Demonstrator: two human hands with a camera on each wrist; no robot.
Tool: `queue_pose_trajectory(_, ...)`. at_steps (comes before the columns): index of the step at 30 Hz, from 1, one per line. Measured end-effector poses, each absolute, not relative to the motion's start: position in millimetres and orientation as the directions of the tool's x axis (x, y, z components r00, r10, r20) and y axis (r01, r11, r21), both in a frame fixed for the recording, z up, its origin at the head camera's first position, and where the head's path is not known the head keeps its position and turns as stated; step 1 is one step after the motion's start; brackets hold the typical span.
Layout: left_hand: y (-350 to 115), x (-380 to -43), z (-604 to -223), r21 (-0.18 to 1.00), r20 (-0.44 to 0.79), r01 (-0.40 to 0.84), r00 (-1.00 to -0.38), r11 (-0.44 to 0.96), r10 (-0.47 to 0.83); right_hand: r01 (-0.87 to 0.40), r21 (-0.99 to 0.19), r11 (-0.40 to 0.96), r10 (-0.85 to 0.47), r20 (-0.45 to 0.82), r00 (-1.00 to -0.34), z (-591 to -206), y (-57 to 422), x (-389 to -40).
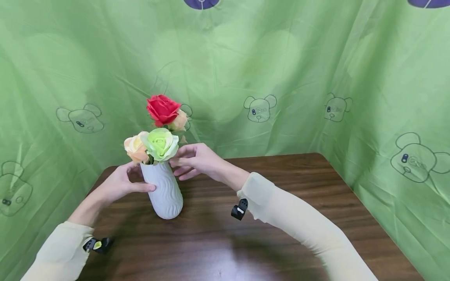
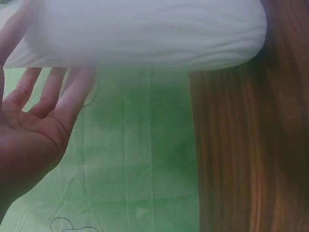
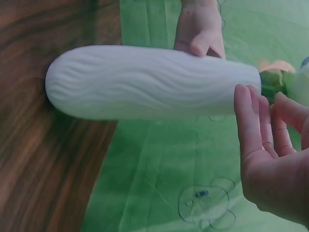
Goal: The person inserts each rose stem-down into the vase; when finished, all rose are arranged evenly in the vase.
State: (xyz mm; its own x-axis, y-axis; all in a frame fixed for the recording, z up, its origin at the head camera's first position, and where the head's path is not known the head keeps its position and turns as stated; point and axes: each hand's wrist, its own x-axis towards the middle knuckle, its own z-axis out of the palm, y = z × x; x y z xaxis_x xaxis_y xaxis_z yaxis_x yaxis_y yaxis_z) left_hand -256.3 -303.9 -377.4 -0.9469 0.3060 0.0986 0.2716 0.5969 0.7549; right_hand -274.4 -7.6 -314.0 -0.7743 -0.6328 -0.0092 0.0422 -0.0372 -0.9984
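A white vase point(image 1: 162, 191) with wavy ridges stands on the brown table, holding several roses. My left hand point(image 1: 121, 181) holds it near the top, thumb on the front and fingers reaching behind. At the front of the bunch is a green rose point(image 1: 161, 145), with a peach rose point(image 1: 136, 147) to its left. Higher up are a red rose point(image 1: 163, 110) and another peach rose point(image 1: 179, 120). Thumb and index finger of my right hand point(image 1: 195, 160) pinch beneath the green rose, by its leaves point(image 3: 271, 83). Its other fingers lie spread beside the vase's rim.
The dark wood table point(image 1: 267, 207) ends at a back edge just behind the vase. A green curtain point(image 1: 225, 70) with printed bear heads surrounds it. Black straps with small devices hang at the left cuff point(image 1: 98, 245) and the right cuff point(image 1: 240, 209).
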Motion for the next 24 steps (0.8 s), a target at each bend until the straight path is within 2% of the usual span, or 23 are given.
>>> queue_pose_trajectory(8,-312.0,-246.7,-371.7,0.810,0.116,0.271,-0.943,0.520,0.311,-0.047,-0.999,-0.008,-0.589,0.043,-0.807,-302.2,38.1,-277.0)
queue_pose_trajectory(13,-323.3,-239.1,-359.5,0.812,0.298,0.379,-0.923,0.444,0.244,-0.217,-0.976,0.003,-0.527,0.183,-0.830,-292.8,78.1,-276.9)
queue_pose_trajectory(15,-327.5,-234.7,-354.2,0.788,0.387,0.427,-0.904,0.444,0.183,-0.322,-0.945,0.056,-0.506,0.251,-0.825,-293.2,93.8,-275.1)
queue_pose_trajectory(19,-328.9,-229.7,-348.4,0.741,0.517,0.501,-0.850,0.447,0.096,-0.537,-0.813,0.225,-0.477,0.388,-0.789,-298.7,124.5,-269.4)
queue_pose_trajectory(22,-326.1,-229.2,-352.5,0.649,0.606,0.554,-0.791,0.521,0.087,-0.676,-0.626,0.387,-0.467,0.500,-0.730,-305.4,147.4,-266.3)
queue_pose_trajectory(24,-324.6,-228.8,-359.5,0.561,0.653,0.563,-0.752,0.606,0.094,-0.718,-0.471,0.513,-0.470,0.546,-0.694,-310.3,162.1,-263.4)
